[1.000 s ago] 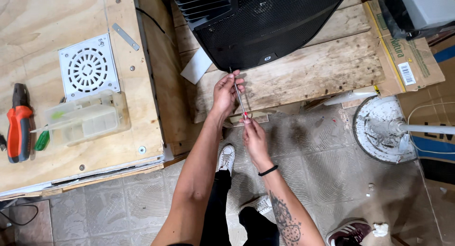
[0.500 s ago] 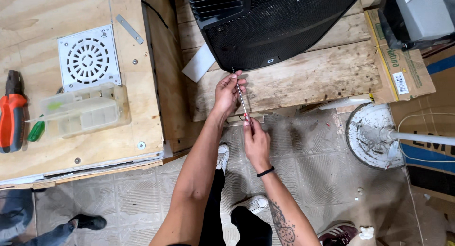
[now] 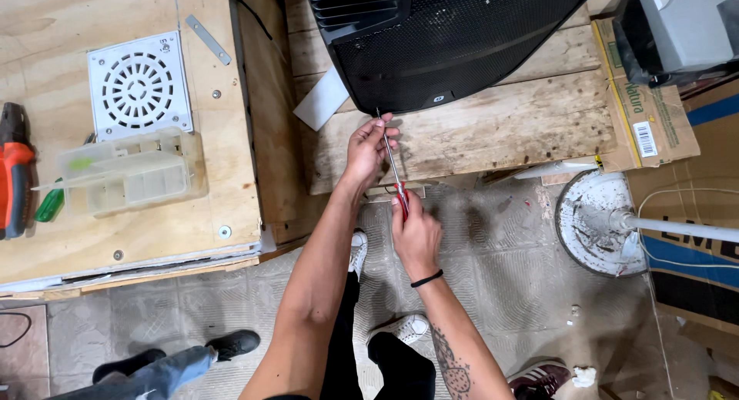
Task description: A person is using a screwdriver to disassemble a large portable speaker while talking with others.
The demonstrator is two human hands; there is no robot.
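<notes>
A long screwdriver [image 3: 392, 163] with a red handle points up toward the lower edge of a big black speaker [image 3: 439, 38] that lies on a wooden platform [image 3: 493, 134]. My right hand [image 3: 416, 232] is shut on the red handle. My left hand [image 3: 369, 146] pinches the thin metal shaft near its tip, just below the speaker's grille. A white card [image 3: 322, 100] lies beside the speaker's left corner.
On the plywood bench [image 3: 177, 215] at left lie a white round-slotted grille [image 3: 138, 84], a clear plastic parts box [image 3: 131, 177], an orange power tool [image 3: 14, 180] and a green-handled tool [image 3: 50, 205]. A white fan base [image 3: 596, 223] stands on the tiled floor at right, next to cardboard boxes [image 3: 647, 115]. Another person's legs [image 3: 169, 365] show at bottom left.
The view has shifted a little. Another person's legs and shoes have come further into view at bottom left. My hands stay on the screwdriver at the speaker's edge.
</notes>
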